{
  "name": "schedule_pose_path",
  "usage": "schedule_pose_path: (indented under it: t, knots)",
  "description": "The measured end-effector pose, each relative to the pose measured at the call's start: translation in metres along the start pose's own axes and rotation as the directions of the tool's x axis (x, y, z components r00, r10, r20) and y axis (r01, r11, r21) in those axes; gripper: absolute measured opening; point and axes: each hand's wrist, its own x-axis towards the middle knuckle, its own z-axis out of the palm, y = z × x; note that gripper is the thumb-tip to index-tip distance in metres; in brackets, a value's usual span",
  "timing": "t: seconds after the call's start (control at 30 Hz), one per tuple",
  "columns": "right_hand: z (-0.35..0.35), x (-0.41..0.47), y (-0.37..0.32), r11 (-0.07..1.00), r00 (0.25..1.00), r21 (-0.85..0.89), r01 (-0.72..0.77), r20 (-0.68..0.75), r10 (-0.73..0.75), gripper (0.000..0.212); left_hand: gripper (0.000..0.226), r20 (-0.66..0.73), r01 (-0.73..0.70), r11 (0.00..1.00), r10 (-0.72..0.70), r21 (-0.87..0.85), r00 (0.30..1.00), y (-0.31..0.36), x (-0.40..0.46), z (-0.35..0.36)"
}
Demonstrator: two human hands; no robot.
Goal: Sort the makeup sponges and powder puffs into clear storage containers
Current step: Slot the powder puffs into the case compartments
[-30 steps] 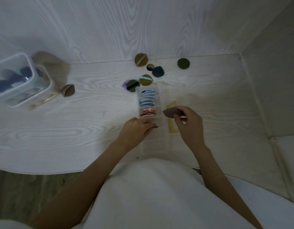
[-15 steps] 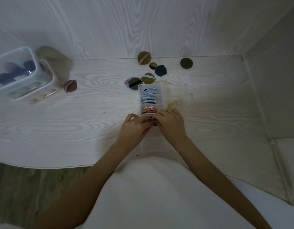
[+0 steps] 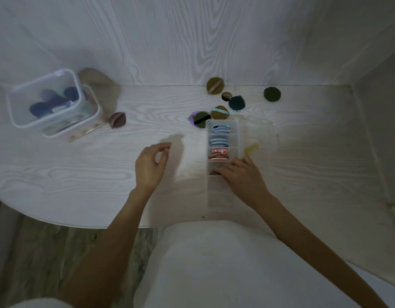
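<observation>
Divided tray (image 3: pixel 234 130) holds blue and pink puffs (image 3: pixel 219 154); tub (image 3: pixel 25 121) holds dark sponges (image 3: pixel 39 108). Right hand (image 3: pixel 243 177) presses flat in the tray. Left hand (image 3: pixel 149 166) loosely curled, empty.

Home vanity corner, pale wood-grain table (image 3: pixel 81 174) against matching wall panels (image 3: pixel 192 41), wood-look floor (image 3: pixel 36 252) below

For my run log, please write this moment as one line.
left hand: free, holds nothing | right hand: fingers in divided organiser | loose puffs: beyond it

A pale wood-grain tabletop (image 3: pixel 81 174) meets a matching wall panel (image 3: pixel 192 36). Below its curved edge shows streaked greenish floor (image 3: pixel 47 252).
</observation>
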Motion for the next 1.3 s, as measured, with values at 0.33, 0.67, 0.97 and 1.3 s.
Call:
schedule_pose_path:
  t: [0.33,0.67,0.97,1.3]
  knots:
    - [0.007,0.043,-0.017,0.994,0.998,0.093,-0.055,-0.023,0.057,0.023,0.057,0.083,0.188,0.902,-0.237,0.39,0.968,-0.091,0.094,-0.028]
    - [0.005,0.045,-0.019,0.983,0.992,0.135,-0.124,0.024,0.121,0.034,0.033,-0.007,0.296,0.832,-0.332,0.469,0.943,-0.105,0.114,-0.032]
    - [0.007,0.045,-0.021,0.977,0.987,0.145,-0.157,0.047,0.152,0.027,0.022,0.006,0.261,0.862,-0.292,0.434,0.956,-0.102,0.111,-0.031]
    - [0.013,0.039,-0.025,0.973,0.981,0.148,-0.179,-0.046,0.188,0.024,0.012,0.26,-0.061,0.969,-0.003,0.239,0.966,-0.047,0.047,0.006]
